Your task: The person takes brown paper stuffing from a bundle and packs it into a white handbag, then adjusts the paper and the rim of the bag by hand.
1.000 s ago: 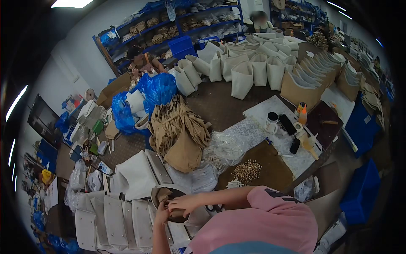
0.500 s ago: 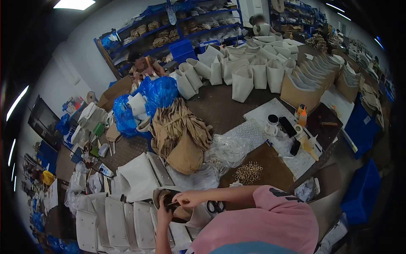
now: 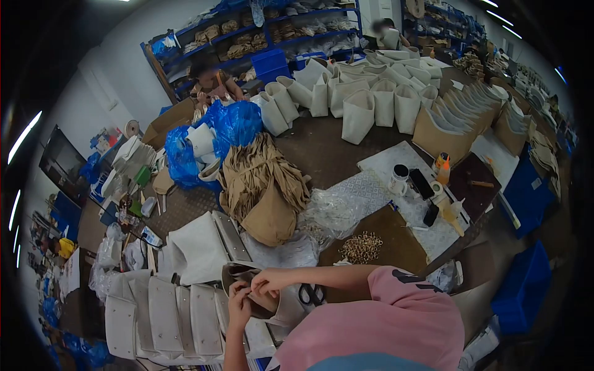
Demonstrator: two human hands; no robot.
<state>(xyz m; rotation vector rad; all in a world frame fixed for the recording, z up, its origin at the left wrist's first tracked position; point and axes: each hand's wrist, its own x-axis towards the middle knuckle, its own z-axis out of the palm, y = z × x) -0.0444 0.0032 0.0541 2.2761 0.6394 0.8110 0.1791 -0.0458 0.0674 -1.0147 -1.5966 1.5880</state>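
A white bag with a brown lining (image 3: 289, 309) stands open right in front of me. My left hand (image 3: 239, 303) is at its near left rim, fingers closed on the lining's edge. My right hand (image 3: 267, 282) reaches across from the right, its fingers bent and closed close to the left fingertips over the opening; what they pinch is too small to make out. Black-handled scissors (image 3: 311, 294) lie just right of the bag. On the left stands a row of white bags with metal studs (image 3: 167, 315).
Small gold rings (image 3: 362, 248) lie on a brown board (image 3: 402, 232). Beyond are a pile of brown cloth pieces (image 3: 266, 185), a blue plastic bag (image 3: 238, 123), a mug (image 3: 398, 179) and bottles. A co-worker (image 3: 213, 86) sits across the table; another person (image 3: 390, 36) is farther back.
The right hand has shifted slightly over the opening, and its fingers have come closer to the left fingertips. More of the scissors shows than a second ago. The view has tilted slightly.
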